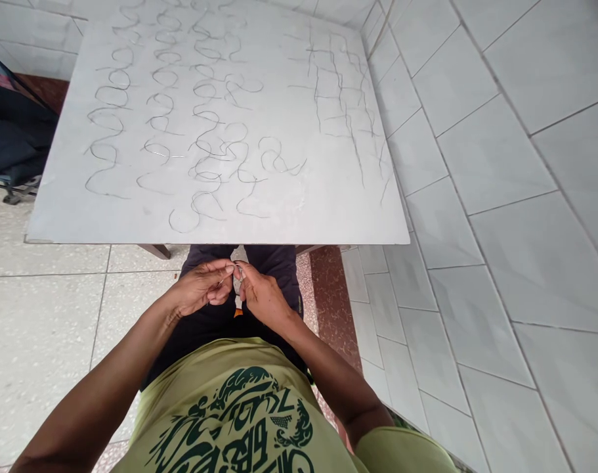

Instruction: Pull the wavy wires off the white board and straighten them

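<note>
Just past the table's near edge and above my lap, both hands meet fingertip to fingertip. Between thumb and fingers, my left hand (201, 286) pinches a thin piece of wire (222, 281). My right hand (265, 297) is closed on the same wire at the point where the fingertips come together. Most of the wire is hidden by the fingers, so its full shape cannot be made out. On the white table (146, 226) lie several bent wires (103, 157), curled into S-like waves and set out in columns.
Straighter wires (345, 108) lie crossed like a grid on the table's right side. A tiled wall (451, 223) runs close along the right. At the left stands a dark folding chair or bag-like item (13, 125) on the tiled floor (42, 309).
</note>
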Available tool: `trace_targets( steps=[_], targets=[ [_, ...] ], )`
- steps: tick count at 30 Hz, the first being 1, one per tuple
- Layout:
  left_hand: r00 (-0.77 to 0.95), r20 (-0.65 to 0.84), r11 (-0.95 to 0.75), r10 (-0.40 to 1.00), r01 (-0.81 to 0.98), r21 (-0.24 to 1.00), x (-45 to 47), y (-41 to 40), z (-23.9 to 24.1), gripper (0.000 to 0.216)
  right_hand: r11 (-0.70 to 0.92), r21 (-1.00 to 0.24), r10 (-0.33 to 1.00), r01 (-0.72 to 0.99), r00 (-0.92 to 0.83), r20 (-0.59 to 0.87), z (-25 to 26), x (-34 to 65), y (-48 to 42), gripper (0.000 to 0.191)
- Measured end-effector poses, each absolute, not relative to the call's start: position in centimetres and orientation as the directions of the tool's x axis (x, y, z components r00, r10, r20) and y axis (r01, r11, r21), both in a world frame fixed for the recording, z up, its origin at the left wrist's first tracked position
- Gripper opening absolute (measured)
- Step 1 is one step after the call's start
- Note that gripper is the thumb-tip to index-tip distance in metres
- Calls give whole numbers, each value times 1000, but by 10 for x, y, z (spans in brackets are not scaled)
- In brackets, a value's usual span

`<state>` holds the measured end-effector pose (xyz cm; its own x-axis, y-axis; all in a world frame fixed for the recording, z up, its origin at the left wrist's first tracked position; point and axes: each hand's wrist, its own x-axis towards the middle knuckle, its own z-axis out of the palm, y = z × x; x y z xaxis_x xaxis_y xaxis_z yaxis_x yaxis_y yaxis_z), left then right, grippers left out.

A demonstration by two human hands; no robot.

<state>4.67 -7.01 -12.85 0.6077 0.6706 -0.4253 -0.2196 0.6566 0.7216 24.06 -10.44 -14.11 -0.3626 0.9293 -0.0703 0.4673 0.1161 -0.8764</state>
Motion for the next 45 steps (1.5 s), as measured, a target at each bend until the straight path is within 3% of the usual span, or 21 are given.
trace_targets(
  steps=[6, 20, 28, 33, 39, 45],
  targets=[
    [582, -465, 672, 667, -203, 712, 35, -68, -122, 29, 99, -892, 965, 441, -261, -22, -135, 245, -96, 40],
    [699, -470, 722, 539, -96, 685, 20, -68, -124, 36, 77, -911, 969, 405, -244, -27, -133, 251, -93, 38],
    [701, -419, 741, 578, -236, 629, 15, -74, -121, 28, 35, -916, 972, 399, -228, -62, -128, 256, -91, 37],
    [723, -448, 764, 526, -171, 622, 18, -79, -122, 27, 33, -927, 968, 374, -241, -63, -127, 256, -93, 37],
    [718, -497, 690, 488, 32, 723, 8, -68, -120, 42, 18, -935, 965, 354, -252, -77, -127, 256, -93, 36],
    [585, -470, 480, 661, 152, 864, 7, -56, -99, 62, -25, -948, 969, 319, -224, -101, -130, 252, -94, 35]
  ],
)
